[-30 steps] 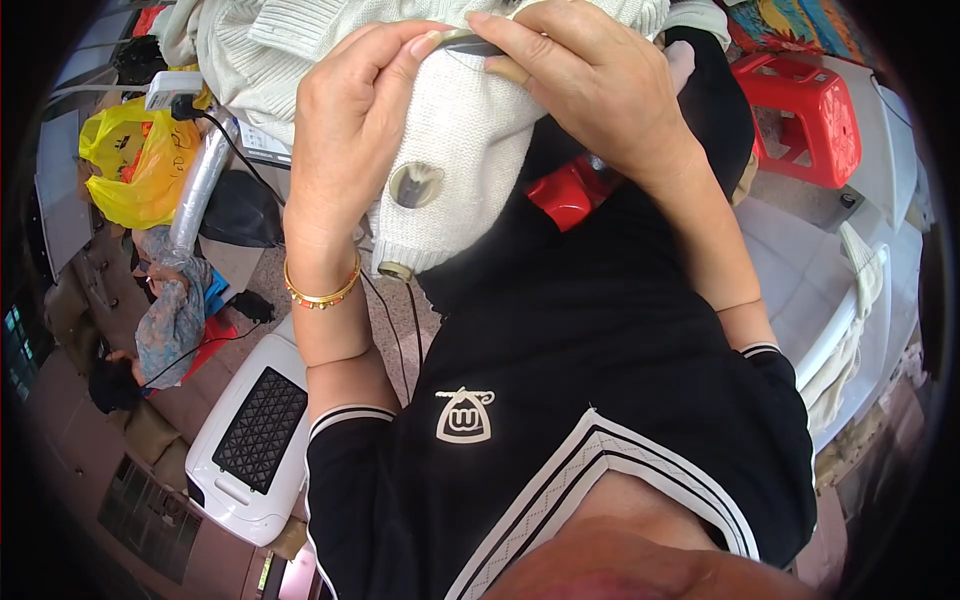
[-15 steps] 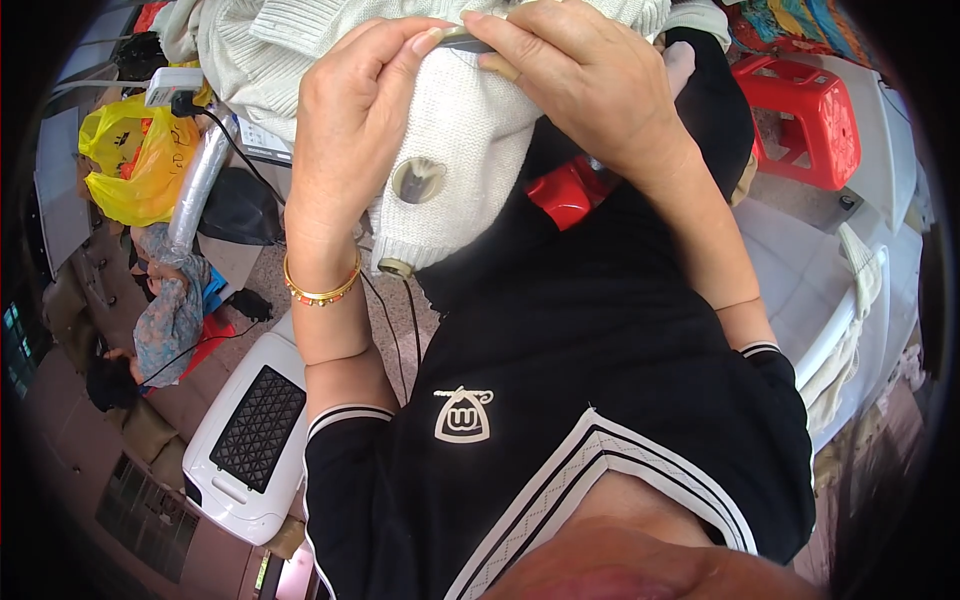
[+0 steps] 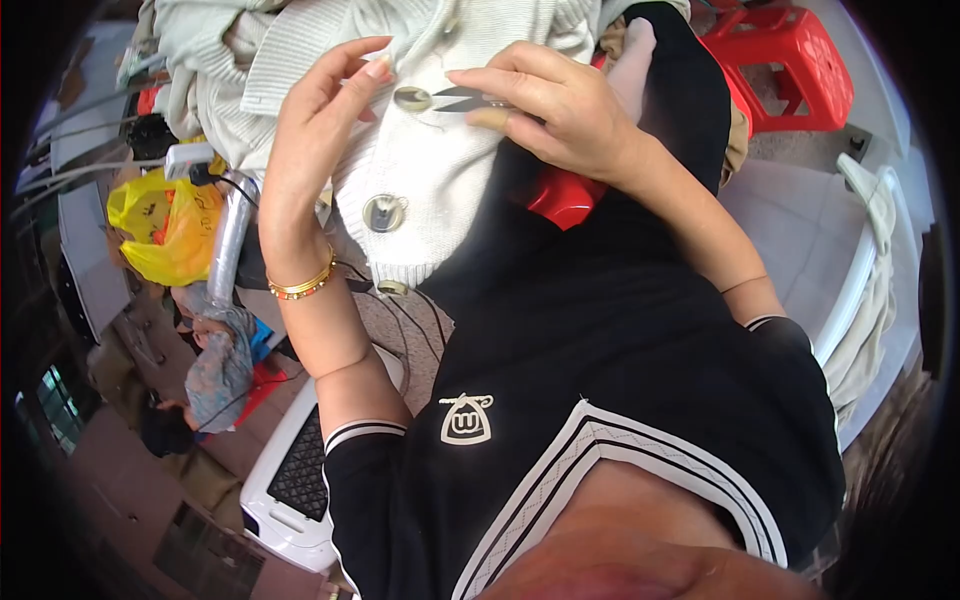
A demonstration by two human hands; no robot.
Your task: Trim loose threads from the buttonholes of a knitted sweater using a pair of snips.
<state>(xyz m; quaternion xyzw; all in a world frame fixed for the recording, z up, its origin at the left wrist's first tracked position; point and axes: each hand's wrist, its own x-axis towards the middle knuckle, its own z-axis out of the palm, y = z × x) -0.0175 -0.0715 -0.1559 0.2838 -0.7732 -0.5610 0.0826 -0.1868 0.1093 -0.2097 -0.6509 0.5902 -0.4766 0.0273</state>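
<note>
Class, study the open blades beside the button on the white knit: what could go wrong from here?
The snips in the right hand point at the button, blades apart, so a slip might nick the white knit around it. The left hand is just beyond that button, so a sudden jab could perhaps hurt it.

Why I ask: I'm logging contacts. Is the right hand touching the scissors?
Touching. The head view shows the scissors gripped in the right hand, dark blades jutting out between its fingertips.
</note>
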